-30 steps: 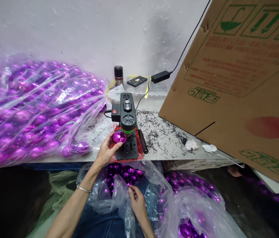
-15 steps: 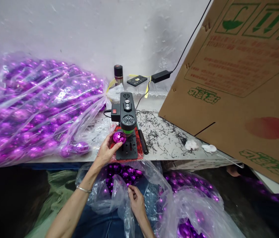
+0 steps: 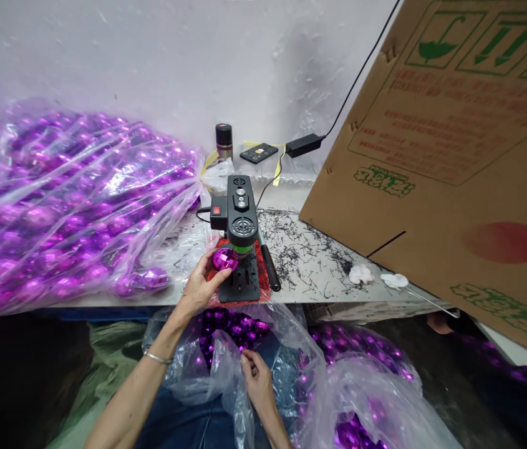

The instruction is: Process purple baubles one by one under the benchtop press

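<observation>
My left hand [image 3: 201, 285] grips a faceted purple ball [image 3: 224, 259] and holds it against the green head of a small black bench machine [image 3: 241, 232] at the table's front edge. My right hand [image 3: 256, 376] rests in my lap with its fingers curled on the edge of a clear plastic bag [image 3: 219, 362] full of purple faceted balls [image 3: 228, 327]. A thin bracelet sits on my left wrist.
A large clear bag of shiny purple balls [image 3: 57, 206] covers the left of the table. A big cardboard box [image 3: 441, 156] leans over the right side. Black shavings [image 3: 310, 249] litter the tabletop. A dark can [image 3: 224, 142], phone [image 3: 258, 152] and power adapter [image 3: 304, 144] sit by the wall.
</observation>
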Motion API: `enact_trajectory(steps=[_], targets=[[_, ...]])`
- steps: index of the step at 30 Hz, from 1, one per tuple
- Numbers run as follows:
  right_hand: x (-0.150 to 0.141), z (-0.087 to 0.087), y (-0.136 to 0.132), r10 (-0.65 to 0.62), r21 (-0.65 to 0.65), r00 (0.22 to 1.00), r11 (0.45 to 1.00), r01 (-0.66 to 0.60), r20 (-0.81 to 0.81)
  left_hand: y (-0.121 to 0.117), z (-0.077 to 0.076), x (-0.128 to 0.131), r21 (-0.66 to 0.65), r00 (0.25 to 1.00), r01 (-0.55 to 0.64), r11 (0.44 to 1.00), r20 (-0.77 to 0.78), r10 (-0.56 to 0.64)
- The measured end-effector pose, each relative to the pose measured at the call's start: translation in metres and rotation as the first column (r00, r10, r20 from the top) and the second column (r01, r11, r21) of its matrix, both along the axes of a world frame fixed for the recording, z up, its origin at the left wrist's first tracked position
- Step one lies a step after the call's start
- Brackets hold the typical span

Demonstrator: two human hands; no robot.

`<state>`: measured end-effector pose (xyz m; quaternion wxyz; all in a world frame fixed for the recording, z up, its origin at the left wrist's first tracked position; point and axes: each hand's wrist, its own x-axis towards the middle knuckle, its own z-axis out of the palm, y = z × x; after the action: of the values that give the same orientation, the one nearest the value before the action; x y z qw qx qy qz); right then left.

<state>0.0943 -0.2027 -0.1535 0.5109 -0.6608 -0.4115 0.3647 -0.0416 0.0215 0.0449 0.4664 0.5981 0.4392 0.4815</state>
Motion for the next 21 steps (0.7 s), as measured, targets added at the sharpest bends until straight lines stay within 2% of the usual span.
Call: enact_trajectory(steps=[12, 21], targets=[[0.0, -0.0002, 0.0011, -0.011, 0.033, 1.0, 0.999, 0.011, -0.007, 0.0022, -0.0021, -0.001, 0.02, 1.0, 0.007, 1.0, -0.015, -0.007], [0.0001, -0.0052, -0.0005, 0.012, -0.008, 1.0, 1.0, -0.012, 0.007, 0.0006, 0.0003, 0.0017, -0.019, 1.0, -0.008, 1.0, 0.016, 0.008]])
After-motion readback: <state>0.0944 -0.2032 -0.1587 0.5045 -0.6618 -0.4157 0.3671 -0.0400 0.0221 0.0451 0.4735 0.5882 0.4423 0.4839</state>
